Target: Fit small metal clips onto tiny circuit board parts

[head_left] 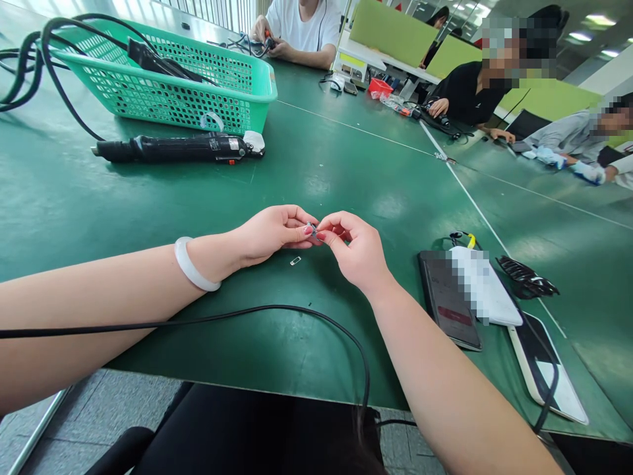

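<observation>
My left hand and my right hand meet above the green table. Between their fingertips they pinch a small bluish-grey piece, mostly covered by the fingers, so its kind does not show. Both hands are closed on it with thumb and forefinger. Just below the left fingers a tiny flat white-rimmed piece lies on the table. A pale bangle circles my left wrist.
A green plastic basket with cables stands at the back left, a black electric screwdriver before it. Phones and a black coiled cable lie at right. A black cable crosses near the table's front edge. Other people sit across.
</observation>
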Demonstrator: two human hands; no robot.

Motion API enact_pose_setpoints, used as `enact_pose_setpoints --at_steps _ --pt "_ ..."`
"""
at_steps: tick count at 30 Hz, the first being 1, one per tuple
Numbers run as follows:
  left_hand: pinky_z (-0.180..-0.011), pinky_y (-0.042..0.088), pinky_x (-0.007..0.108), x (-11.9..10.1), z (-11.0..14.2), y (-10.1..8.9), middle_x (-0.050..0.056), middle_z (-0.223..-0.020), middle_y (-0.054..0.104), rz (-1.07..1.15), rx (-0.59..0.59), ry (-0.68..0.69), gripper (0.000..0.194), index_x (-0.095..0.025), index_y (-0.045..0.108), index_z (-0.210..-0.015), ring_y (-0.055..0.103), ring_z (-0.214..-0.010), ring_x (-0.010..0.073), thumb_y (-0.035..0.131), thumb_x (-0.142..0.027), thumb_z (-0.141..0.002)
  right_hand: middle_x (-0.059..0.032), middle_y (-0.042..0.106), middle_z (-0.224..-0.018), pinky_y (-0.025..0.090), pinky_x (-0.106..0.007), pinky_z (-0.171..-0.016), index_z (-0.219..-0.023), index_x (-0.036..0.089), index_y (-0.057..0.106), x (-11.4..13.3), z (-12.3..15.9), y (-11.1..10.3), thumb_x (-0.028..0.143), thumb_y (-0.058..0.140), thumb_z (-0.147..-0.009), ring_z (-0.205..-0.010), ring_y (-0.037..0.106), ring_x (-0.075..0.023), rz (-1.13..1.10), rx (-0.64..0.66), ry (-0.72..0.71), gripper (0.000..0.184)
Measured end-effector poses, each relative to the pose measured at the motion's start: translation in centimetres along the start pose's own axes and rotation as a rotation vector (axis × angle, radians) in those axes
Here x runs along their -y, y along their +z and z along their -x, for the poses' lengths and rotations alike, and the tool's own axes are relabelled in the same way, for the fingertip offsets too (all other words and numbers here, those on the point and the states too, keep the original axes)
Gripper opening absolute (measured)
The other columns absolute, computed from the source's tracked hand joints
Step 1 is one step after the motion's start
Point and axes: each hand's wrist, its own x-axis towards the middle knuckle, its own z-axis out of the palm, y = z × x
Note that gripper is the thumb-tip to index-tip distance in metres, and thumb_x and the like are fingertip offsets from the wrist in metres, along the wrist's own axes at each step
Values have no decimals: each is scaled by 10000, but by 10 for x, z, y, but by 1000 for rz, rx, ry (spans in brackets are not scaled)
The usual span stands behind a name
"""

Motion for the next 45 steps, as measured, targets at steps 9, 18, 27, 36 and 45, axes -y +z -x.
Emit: enact_pose_setpoints --at_steps 9,18,27,36,45 --pt "-909 482 310 1 -2 -2 56 -853 693 120 -115 34 113 -120 583 -884 663 -798 108 604 -62 -790 12 597 -738 403 -266 -597 -762 211 602 2 2 -2 255 560 -835 -611 493 -104 163 14 -14 95" --pt "-927 477 309 1 -3 -1 80 -879 692 109 -170 34 108 -103 564 -915 664 -819 113 558 -48 -822 -16 624 -916 416 -282 -702 -782 196 645 9 8 17 164 590 -811 -826 546 -139 386 381 -75 70" --pt "-959 455 322 0 -3 0 86 -900 690 98 -205 22 142 -101 563 -927 661 -843 119 580 -37 -801 2 609 -791 375 -263 -580 -744 214 653 -2 2 1 383 675 -749 -668 511 -116 460 291 141 171" --pt "-964 446 342 2 -3 -2 91 -931 686 74 -190 26 200 -101 565 -930 654 -880 134 587 8 -764 0 635 -793 383 -258 -594 -750 217 689 -1 0 -7 215 606 -787 -691 535 -116 505 361 112 91" --pt "-964 433 350 1 -2 0 83 -934 681 -3 -205 8 216 -105 562 -924 642 -885 129 614 0 -743 -12 646 -828 386 -281 -632 -776 211 687 0 0 -9 186 529 -839 -754 559 -145 684 366 13 172"
